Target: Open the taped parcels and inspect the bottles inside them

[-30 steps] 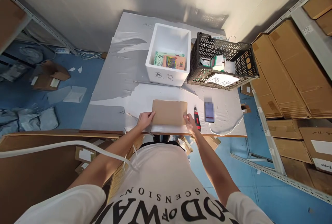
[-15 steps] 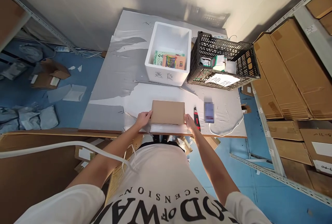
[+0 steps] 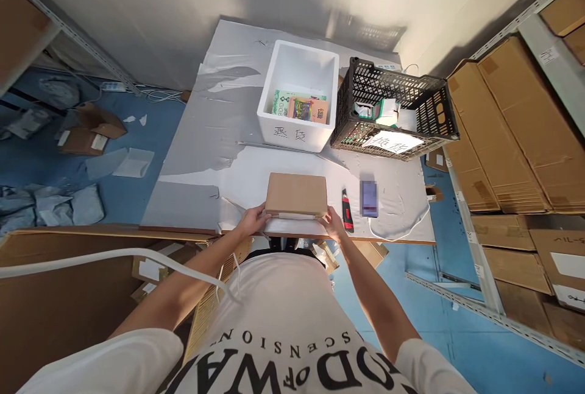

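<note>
Cutter [image 3: 347, 210] between box [image 3: 296, 193], phone [image 3: 368, 199]; bin [image 3: 292, 134], crate [image 3: 350, 130] beyond.

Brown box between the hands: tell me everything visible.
The brown box is rectangular, wider than deep, and looks like cardboard. Its top is plain, with no label or print visible. A pale strip shows along its near side. It is over the table, near the front edge; whether it lies flat is unclear. The left hand holds its near left corner, the right hand its near right.
</note>
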`<state>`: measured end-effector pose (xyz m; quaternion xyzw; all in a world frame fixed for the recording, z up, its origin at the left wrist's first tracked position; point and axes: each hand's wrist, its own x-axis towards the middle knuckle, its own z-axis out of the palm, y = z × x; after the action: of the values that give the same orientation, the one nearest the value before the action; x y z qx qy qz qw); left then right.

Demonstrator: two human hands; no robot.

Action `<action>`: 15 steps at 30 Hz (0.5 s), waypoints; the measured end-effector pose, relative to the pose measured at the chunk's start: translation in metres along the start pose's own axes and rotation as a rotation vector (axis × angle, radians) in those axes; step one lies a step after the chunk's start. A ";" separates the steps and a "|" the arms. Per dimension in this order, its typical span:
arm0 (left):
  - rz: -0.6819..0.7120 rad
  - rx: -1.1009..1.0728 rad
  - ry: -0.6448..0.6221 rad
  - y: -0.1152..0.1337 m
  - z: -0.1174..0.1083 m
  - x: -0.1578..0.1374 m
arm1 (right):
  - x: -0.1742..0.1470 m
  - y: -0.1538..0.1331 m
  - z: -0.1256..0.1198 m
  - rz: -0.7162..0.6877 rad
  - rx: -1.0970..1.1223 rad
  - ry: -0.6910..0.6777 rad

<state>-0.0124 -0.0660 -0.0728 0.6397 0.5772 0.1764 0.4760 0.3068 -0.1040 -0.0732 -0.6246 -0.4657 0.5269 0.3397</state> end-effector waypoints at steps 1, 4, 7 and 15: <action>0.018 -0.004 0.022 0.005 -0.003 -0.001 | 0.000 -0.007 -0.002 -0.018 0.010 -0.001; 0.028 -0.020 0.149 0.023 -0.013 -0.001 | 0.001 -0.029 -0.010 -0.063 0.027 0.015; -0.025 0.039 0.256 0.042 -0.018 0.004 | 0.006 -0.048 -0.014 -0.056 -0.091 0.114; -0.128 0.146 0.272 0.055 -0.023 0.027 | 0.017 -0.054 -0.012 0.067 -0.240 0.148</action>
<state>0.0082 -0.0258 -0.0254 0.6047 0.6871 0.1884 0.3560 0.3070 -0.0695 -0.0269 -0.7132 -0.4780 0.4307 0.2782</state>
